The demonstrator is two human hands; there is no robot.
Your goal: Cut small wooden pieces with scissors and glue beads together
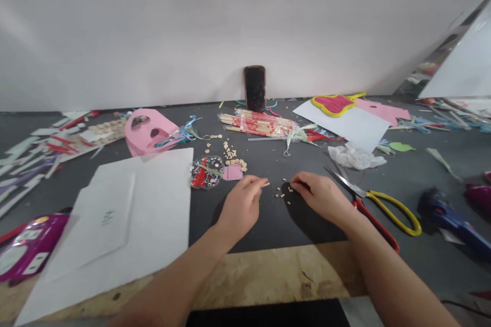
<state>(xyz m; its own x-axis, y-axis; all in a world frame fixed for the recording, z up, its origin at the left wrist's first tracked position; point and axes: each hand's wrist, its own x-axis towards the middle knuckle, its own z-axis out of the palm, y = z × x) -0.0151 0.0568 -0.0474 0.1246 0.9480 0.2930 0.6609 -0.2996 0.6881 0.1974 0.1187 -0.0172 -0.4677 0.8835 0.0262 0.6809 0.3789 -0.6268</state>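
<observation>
My left hand (242, 203) is closed in a pinch, and a short pale wooden stick (266, 184) shows at its fingertips. Across from it, my right hand (322, 196) is closed with its fingertips down by the small wooden bits (283, 195) scattered on the dark tabletop; whether it grips one is hidden. Beyond the left hand lie a small pink card piece (232, 172), loose wooden beads (230, 153) and a clear round dish (207, 171) of googly eyes and a red tassel. Scissors (360, 192) with red and yellow handles lie beside my right wrist.
Packaged wooden chopsticks (261, 123) and a phone (255, 88) propped on the wall are at the back. A pink mask (148, 130) and white sheets (161, 204) lie left. At right are a blue glue gun (454, 219), crumpled plastic (355, 157) and a white paper (345, 125).
</observation>
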